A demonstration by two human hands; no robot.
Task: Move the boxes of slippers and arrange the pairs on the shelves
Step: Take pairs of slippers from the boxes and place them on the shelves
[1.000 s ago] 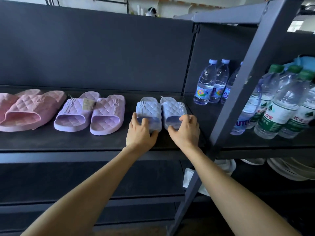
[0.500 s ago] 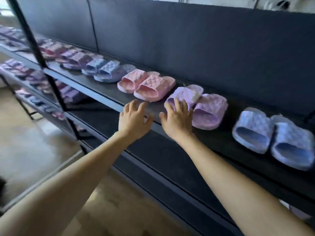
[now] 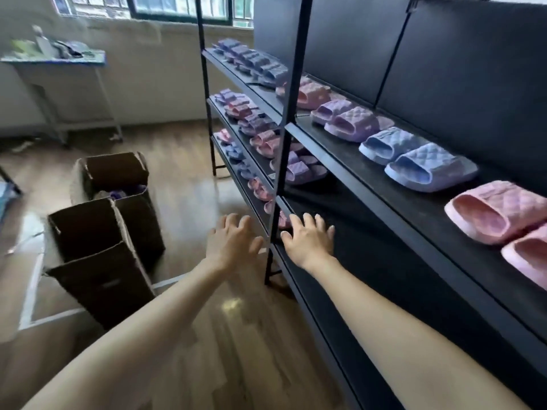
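Two open cardboard boxes stand on the floor at left: the near box and the far box, which shows purple slippers inside. The black shelf unit runs along the right. On its top shelf sit a blue pair, a lilac pair and a pink pair. My left hand hangs empty over the floor with fingers spread. My right hand is also empty, fingers straight, in front of the lower shelf edge by the upright post.
Several more slipper pairs fill the further shelves. A white table with clutter stands under the windows at the back left. Wooden floor lies between boxes and shelves.
My view has swung left from the end of the shelf toward the boxes. Both hands let go of the blue pair and have dropped down, away from the top shelf.
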